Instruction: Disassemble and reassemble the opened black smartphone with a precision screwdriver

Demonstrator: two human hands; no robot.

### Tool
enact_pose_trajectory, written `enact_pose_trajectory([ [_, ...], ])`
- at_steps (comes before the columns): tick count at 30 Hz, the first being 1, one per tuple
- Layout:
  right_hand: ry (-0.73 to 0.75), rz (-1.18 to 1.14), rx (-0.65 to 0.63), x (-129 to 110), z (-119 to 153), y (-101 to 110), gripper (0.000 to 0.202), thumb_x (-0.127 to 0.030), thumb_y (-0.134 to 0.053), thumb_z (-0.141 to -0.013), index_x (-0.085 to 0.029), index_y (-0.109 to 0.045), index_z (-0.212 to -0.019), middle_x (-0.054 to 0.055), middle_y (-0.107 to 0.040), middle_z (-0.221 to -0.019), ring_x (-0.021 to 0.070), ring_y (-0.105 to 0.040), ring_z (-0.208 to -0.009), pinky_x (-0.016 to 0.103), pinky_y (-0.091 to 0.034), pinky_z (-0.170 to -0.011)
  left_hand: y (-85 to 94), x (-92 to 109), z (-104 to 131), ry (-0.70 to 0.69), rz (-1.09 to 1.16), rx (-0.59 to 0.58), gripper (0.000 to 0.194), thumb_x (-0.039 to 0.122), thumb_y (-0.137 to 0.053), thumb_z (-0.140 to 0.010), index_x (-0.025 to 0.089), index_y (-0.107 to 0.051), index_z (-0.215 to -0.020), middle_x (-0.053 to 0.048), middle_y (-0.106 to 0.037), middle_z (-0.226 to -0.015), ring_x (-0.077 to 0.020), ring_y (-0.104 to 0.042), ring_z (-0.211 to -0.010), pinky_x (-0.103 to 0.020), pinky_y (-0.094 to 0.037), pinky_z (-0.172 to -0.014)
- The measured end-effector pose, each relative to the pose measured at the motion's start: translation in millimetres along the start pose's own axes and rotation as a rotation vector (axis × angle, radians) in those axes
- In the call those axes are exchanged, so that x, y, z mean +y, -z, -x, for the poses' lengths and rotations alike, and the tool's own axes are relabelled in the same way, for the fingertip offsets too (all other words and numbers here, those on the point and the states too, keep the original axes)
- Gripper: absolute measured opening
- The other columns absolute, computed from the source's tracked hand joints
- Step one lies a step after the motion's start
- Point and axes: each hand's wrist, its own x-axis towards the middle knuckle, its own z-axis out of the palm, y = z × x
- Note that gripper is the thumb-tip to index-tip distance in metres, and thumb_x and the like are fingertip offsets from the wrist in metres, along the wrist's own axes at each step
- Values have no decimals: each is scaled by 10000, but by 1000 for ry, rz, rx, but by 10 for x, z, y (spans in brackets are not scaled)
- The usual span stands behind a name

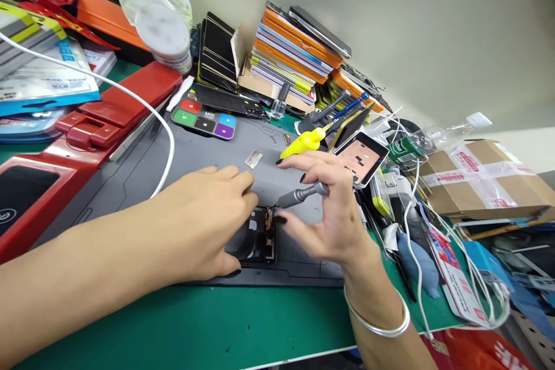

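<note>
An opened smartphone (259, 237) lies on the grey work mat (208, 156), its inner parts showing at the right end. My left hand (212, 217) grips it, thumb at the near edge and fingers curled over the far side, hiding its left part. A grey screwdriver (297, 196) rests in my right hand (336, 205), its back end against the hand and its tip beside the phone's right end. The right thumb and forefinger are spread apart. Beyond the phone sit a small silvery metal plate (254, 159) and a yellow bottle-like item (303, 141).
A red clamp-like tool (99, 121) stands at left, with a white cable (167, 133) crossing the mat. A coloured-pad tray (203, 121) and stacked boxes (286, 46) are behind. To the right are a lit phone (362, 156), a plastic bottle (437, 136), and a cardboard box (446, 176).
</note>
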Motion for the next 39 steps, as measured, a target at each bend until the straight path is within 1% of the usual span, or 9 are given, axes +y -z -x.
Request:
enact_pose_trajectory([
  [8,39,74,95,53,-6,-21,435,-136,-689,-765,-273,-407,-1066,80,-692,-1063,284,-616,-1016,523,-495,-908,33,4,-7,10,16,9,406,445,-835,-625,183,-680,-893,-97,-644,-993,-324,-628,-914,-457,-527,-776],
  [12,30,-37,-42,48,12,-12,453,-51,-599,-761,-260,-372,-1093,144,-661,-1265,301,-587,-1203,576,-461,-1011,48,3,0,16,35,-7,391,437,-838,-627,181,-679,-875,-102,-647,-995,-324,-633,-906,-460,-530,-778],
  [17,44,0,116,53,12,-48,414,-81,-644,-778,-277,-383,-1033,99,-715,-1161,289,-620,-1111,550,-498,-960,36,-7,-19,11,65,31,407,426,-857,-592,174,-691,-866,-98,-643,-970,-341,-639,-917,-459,-529,-767],
  [20,-3,-53,10,53,8,-50,397,-69,-592,-796,-269,-372,-1059,128,-679,-1250,294,-601,-1192,582,-468,-1011,39,-9,-25,24,57,-2,427,448,-853,-599,180,-690,-890,-103,-648,-1002,-338,-637,-934,-453,-529,-777],
  [25,27,-27,112,80,21,-43,400,-107,-666,-787,-274,-380,-1011,92,-717,-1120,280,-638,-1077,537,-500,-948,57,-2,-9,32,48,-2,420,446,-849,-605,186,-694,-897,-105,-655,-998,-327,-639,-934,-434,-526,-780],
  [28,-30,-64,34,91,26,-64,362,-104,-605,-805,-272,-377,-1030,108,-696,-1175,287,-633,-1124,561,-491,-967,69,-1,-6,24,33,-23,415,447,-838,-612,180,-693,-895,-110,-655,-1014,-332,-638,-941,-440,-528,-782],
  [32,31,-13,185,79,15,-97,376,-118,-657,-790,-287,-378,-976,57,-733,-1056,276,-649,-1019,524,-521,-900,82,0,-12,22,21,-41,396,447,-826,-634,181,-685,-892,-107,-653,-1017,-311,-639,-908,-446,-531,-795],
  [37,-33,-73,-20,87,41,-21,371,-100,-606,-807,-278,-384,-1046,102,-701,-1212,291,-613,-1178,570,-488,-988,82,1,-6,21,57,-40,435,444,-859,-615,178,-699,-920,-112,-662,-1040,-341,-640,-982,-455,-534,-817],
  [39,8,-47,62,90,44,-14,406,-120,-663,-784,-280,-391,-1040,93,-713,-1172,290,-624,-1136,555,-505,-968,83,-1,-1,24,53,-43,441,445,-858,-627,180,-699,-942,-112,-661,-1054,-337,-640,-991,-449,-531,-829],
])
